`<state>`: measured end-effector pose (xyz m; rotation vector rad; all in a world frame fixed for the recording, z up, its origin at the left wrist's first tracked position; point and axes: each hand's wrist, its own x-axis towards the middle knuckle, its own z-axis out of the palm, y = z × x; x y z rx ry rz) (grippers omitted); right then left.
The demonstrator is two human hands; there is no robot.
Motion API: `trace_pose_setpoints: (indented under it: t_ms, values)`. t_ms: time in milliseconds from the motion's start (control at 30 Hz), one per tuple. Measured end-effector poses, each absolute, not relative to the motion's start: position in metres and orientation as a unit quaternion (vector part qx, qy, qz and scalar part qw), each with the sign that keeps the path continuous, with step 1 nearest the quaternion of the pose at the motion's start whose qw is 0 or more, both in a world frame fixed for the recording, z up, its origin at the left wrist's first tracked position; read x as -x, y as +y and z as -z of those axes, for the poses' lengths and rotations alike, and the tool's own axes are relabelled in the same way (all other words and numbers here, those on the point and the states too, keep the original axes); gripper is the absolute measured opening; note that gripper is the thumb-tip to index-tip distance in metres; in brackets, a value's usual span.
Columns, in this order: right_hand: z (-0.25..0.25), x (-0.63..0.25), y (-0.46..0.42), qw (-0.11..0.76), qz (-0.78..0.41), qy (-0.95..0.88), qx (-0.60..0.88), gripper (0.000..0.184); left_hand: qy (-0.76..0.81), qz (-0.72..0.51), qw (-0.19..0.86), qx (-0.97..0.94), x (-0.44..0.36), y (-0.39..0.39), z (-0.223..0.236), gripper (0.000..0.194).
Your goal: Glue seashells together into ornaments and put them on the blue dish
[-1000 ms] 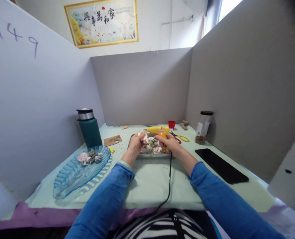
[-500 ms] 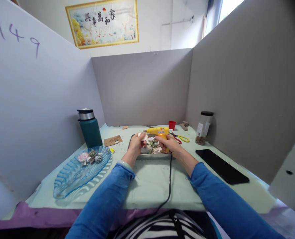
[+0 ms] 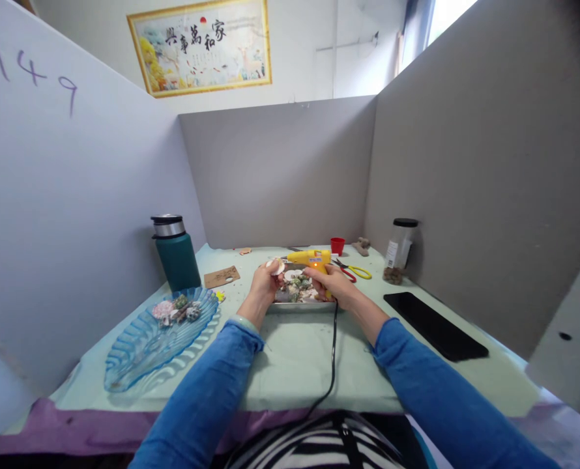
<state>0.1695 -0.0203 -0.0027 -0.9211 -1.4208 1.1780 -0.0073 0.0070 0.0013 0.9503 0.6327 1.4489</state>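
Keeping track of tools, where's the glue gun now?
In the head view's centre, the glue gun is in the right hand, by the tray, nozzle toward the left hand.

Long blue sleeves (image 3: 197, 391), pale wristband (image 3: 246, 322), probably a bangle, on the left, black-and-white striped clothing (image 3: 314, 446) below.

Teal bottle (image 3: 176, 262) — yellow-bordered wall picture (image 3: 200, 49)

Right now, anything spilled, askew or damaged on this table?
Minor only: small specks lie scattered on the pale green table cover beside the flat brown cardboard-like piece; they look like stray debris. Nothing appears toppled, and the yellow plastic glue gun in the right hand shows no obvious damage.
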Motion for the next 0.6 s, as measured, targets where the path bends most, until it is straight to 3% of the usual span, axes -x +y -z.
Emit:
trace_pose_setpoints:
  t_ms: [600]
  values:
    - [0.0053, -0.1700, -0.0159, 0.503, -0.500, -0.589, 0.388, 0.038, 0.317, -0.599, 0.562, -0.474, 0.0022, 0.0050, 0.0027, 0.031]
